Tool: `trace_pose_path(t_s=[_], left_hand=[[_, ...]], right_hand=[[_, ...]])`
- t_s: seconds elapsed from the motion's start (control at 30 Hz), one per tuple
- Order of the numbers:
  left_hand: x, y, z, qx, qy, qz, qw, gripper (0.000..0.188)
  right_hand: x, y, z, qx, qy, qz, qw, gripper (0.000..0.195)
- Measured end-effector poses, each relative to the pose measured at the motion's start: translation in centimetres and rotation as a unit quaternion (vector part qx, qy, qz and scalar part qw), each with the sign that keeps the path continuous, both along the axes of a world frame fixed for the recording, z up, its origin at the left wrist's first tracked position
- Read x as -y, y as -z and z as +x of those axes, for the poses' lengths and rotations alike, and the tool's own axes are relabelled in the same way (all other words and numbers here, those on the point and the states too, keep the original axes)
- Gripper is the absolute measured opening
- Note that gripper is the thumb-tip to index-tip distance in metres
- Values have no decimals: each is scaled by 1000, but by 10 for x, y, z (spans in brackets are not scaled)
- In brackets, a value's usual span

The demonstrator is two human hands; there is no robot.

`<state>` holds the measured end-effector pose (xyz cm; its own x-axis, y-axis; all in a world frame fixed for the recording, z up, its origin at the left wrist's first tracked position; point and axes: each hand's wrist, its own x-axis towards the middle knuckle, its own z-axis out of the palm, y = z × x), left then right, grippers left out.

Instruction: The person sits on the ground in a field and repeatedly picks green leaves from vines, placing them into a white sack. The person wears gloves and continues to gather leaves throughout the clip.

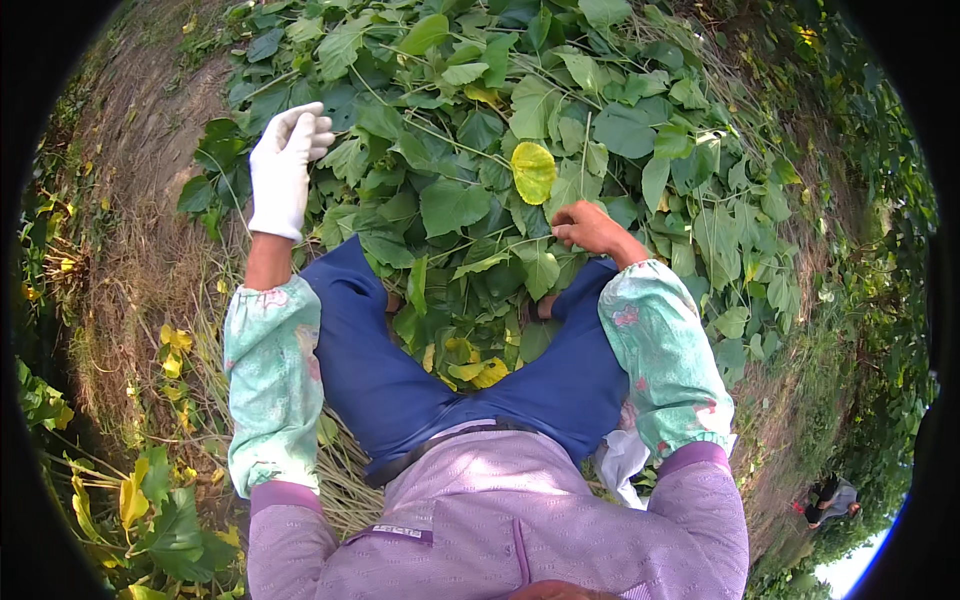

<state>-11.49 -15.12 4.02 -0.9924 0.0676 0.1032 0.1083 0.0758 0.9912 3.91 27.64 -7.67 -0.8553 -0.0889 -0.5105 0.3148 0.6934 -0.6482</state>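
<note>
My left hand [289, 169], in a white glove, is raised at the left edge of a broad heap of leafy green stems [454, 206]. Its fingers are loosely bent and a little apart, and I see nothing in them. My right hand [596, 229] is bare, above the heap near my right knee. The fingers are curled, with their tips beside a thin green stem [525, 242]; whether they grip it is hidden. A yellow-green leaf [533, 173] lies on the heap just beyond the right hand. Both forearms wear green patterned sleeve covers.
Cut stalks [349, 465] lie beside my left hip, and a white plastic bag [622, 465] is by my right hip. Yellowing leaves [174, 349] are on the ground at left. Leafy plants [889, 225] edge the right side. Another person [832, 501] is far off, lower right.
</note>
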Motion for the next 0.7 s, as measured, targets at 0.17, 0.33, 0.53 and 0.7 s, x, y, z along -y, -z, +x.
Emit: trace_pose_path(t_s=[0.17,0.33,0.53,0.7], left_hand=[[-129,45,-8,114,100,127,980,26],[-170,54,56,-57,386,-169,905,23],[-160,49,41,-127,308,-254,908,20],[-156,55,38,-182,317,-317,875,19]], right_hand=[[22,49,-106,-125,42,34,991,29],[32,98,-214,-277,95,73,953,33],[42,138,-250,-185,43,275,942,30],[35,136,-225,-219,14,265,939,23]])
